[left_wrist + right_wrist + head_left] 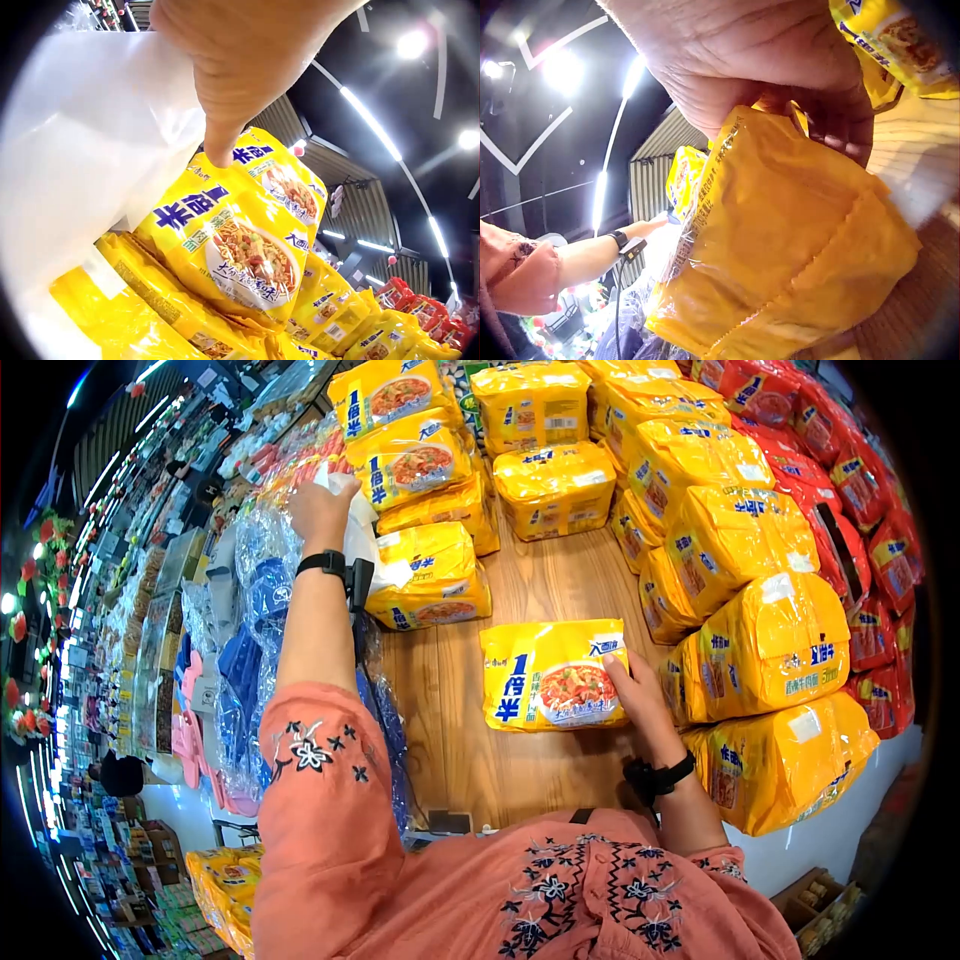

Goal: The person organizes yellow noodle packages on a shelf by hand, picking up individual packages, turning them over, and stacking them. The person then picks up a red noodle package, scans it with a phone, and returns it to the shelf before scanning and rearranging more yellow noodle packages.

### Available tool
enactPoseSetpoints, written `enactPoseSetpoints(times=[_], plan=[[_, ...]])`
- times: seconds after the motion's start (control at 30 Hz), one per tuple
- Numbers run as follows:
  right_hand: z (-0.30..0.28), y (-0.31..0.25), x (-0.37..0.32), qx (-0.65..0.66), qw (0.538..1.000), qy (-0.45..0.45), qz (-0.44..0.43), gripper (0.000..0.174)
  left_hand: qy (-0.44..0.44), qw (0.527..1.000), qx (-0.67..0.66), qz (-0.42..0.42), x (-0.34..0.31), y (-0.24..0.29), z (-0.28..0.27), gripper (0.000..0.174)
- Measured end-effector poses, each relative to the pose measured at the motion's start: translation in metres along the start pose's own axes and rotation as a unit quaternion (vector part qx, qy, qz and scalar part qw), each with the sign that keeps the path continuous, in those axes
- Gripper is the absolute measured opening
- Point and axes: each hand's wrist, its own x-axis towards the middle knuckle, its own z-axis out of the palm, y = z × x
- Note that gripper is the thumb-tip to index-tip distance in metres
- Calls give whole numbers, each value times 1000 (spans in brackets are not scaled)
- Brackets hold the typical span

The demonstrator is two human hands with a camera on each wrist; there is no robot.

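Note:
My right hand grips a yellow multipack of instant noodles by its right edge, over the wooden tabletop. The printed noodle bowl faces up in the head view. From the right wrist, the pack's seamed yellow side shows below the palm, and the fingers curl behind it. At the upper left, my left hand pinches a thin white cloth-like sheet. That sheet hangs beside a stack of yellow noodle packs, partly covering the lower ones in the left wrist view.
More yellow packs are piled along the right, with red packs behind them. Two yellow packs are stacked at the back middle. Plastic-wrapped blue goods line the left side of the table.

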Motion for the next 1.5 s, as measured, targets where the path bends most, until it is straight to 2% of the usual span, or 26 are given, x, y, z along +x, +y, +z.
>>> enactPoseSetpoints(times=[0.03,0.17,0.27,0.4,0.47,0.53,0.57,0.6,0.63,0.67,0.7,0.73,0.83,0.93,1.03,1.07,1.13,1.2,1.23,1.27,1.3,1.33,1.37,1.4,1.43,1.5], plan=[[0,2,1,-2,1000,0,1,35,34,999,0,24,7,-7,16,66],[1,4,1,7,1000,5,-4,35,-20,1000,0,22,26,-21,37,33],[0,0,0,-17,1000,5,17,35,-5,999,-33,21,45,-29,19,37],[0,-8,-1,-22,999,-6,31,35,90,985,-148,23,84,-80,-48,46],[-2,-3,-1,-22,1000,-10,19,35,135,961,-233,-55,77,-112,-91,48],[-2,-1,0,-31,999,-10,10,35,173,884,-406,-154,98,-179,-90,42],[-2,-3,0,-39,999,-9,12,36,198,859,-450,-145,129,-246,-69,44],[-2,-2,0,-32,999,-10,8,36,203,867,-417,-183,120,-272,-78,21],[-2,0,0,-26,1000,-11,4,36,218,763,-575,-199,92,-273,-91,22],[-3,2,0,-20,1000,-12,0,36,194,907,-341,-157,74,-288,-94,19],[-3,2,1,-22,1000,-10,3,35,156,979,-79,-105,60,-315,-98,17],[-3,2,1,-25,1000,-9,6,35,107,975,190,-45,50,-348,-99,17],[-3,0,1,-26,999,-20,8,35,19,921,376,-97,27,-398,-95,17],[-3,-1,0,-21,1000,-22,8,34,-74,894,420,-139,-20,-372,-117,20],[3,-10,-5,40,998,-37,23,35,-4,967,237,-95,5,-502,-77,30],[5,-15,-9,69,996,-39,33,35,30,969,245,33,30,-579,-51,30],[5,-22,-14,89,994,-52,39,36,52,950,274,139,43,-599,-47,38],[5,-31,-19,83,994,-61,42,37,62,987,135,-61,57,-541,-68,60],[1,-23,-12,56,996,-55,35,37,85,982,67,-156,63,-505,-83,71],[-2,-12,-9,29,998,-54,31,37,139,960,-98,-223,68,-471,-99,78],[-4,-9,-7,31,998,-41,35,38,92,983,-78,-138,78,-452,-123,77],[-2,-8,-7,33,998,-33,34,38,113,990,-66,-58,83,-405,-148,77],[2,-21,-15,42,997,-23,54,39,137,989,-52,20,57,-327,-177,77],[1,-19,-17,33,998,-21,54,41,159,974,-157,41,-26,-208,-205,77],[0,-16,-17,25,998,-19,55,42,187,957,-159,155,-60,-165,-216,79],[-5,-2,-13,36,997,-37,59,44,179,943,-201,198,-99,-107,-233,61]])
